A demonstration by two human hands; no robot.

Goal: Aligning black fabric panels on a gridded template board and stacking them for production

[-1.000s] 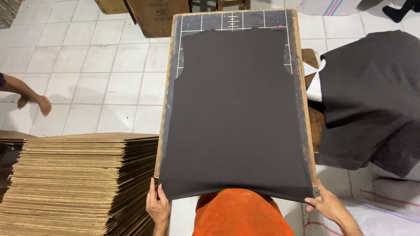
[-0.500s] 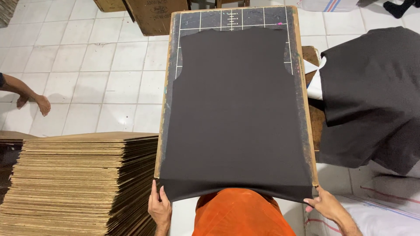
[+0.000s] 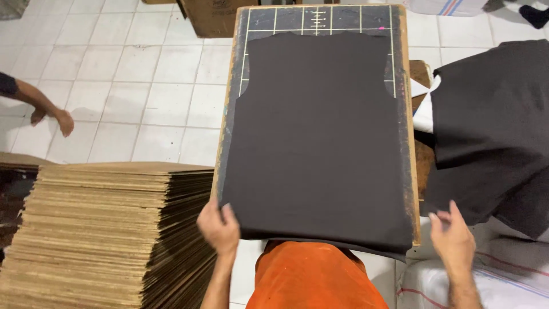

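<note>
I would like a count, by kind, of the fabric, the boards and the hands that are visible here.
Dark fabric pieces: 2, one on the board, one at the right
Marked boards: 1
Cardboard stacks: 1
Hands: 3, own left hand, own right hand, another person's hand
Total: 7

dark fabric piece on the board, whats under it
Under the dark fabric piece lies a wood-edged board with pale grid lines, visible only along the top and sides. The board's middle is covered. The left hand touches the fabric's near corner.
</note>
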